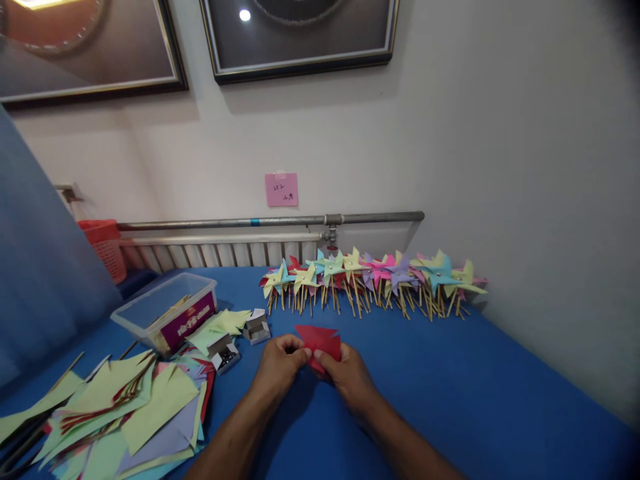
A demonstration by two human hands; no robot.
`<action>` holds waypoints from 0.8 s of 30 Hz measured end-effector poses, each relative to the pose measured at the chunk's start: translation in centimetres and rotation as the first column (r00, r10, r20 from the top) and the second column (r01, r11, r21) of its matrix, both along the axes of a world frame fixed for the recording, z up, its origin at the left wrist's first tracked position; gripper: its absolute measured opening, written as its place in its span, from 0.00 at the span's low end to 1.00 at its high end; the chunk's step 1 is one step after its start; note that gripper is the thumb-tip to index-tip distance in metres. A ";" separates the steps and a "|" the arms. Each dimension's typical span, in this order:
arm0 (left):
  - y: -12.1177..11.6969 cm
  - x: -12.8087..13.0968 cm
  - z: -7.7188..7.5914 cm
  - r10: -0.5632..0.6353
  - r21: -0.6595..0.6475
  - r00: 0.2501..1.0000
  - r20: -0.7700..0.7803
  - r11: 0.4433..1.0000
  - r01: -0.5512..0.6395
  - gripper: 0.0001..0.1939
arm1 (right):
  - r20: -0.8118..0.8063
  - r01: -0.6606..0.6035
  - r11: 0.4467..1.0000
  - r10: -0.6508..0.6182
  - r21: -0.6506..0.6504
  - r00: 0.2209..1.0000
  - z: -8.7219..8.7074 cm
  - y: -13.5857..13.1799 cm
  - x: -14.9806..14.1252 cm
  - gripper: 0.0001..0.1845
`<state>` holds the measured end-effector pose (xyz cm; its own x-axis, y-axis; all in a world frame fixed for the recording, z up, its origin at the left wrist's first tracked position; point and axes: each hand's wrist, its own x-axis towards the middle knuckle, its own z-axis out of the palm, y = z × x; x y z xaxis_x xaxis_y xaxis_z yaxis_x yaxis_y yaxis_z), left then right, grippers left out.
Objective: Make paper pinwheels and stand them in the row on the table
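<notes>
Both hands hold a piece of red paper above the blue table, its upper edge cut and partly folded. My left hand pinches its left side between thumb and fingers. On the right side, my right hand grips it with the thumb pressed on the front. Fingers behind the paper are hidden. Just left of the hands stand a small open box of dark pins and a second small open box with pale contents.
Finished paper pinwheels on sticks lie in a long row along the wall. A clear plastic bin with sticks stands at the left. Loose cut paper sheets are heaped at front left, beside black scissor-like handles. A blue table spreads underneath.
</notes>
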<state>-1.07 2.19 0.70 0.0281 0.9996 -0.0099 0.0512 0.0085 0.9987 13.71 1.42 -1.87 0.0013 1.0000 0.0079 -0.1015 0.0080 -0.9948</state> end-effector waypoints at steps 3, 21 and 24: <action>0.0 0.1 -0.1 -0.012 -0.009 1.000 0.011 1.000 0.012 0.14 | -0.025 0.011 1.000 -0.012 -0.025 1.000 -0.1 0.1 0.0 0.15; -0.2 0.0 0.2 0.013 0.005 0.999 -0.045 1.000 -0.013 0.15 | -0.009 -0.047 0.999 0.046 -0.027 0.999 0.8 -0.2 0.3 0.15; -0.3 0.1 0.4 0.007 0.001 0.999 -0.043 1.000 -0.007 0.15 | 0.016 -0.052 0.998 0.052 -0.031 0.998 0.7 -0.1 0.2 0.14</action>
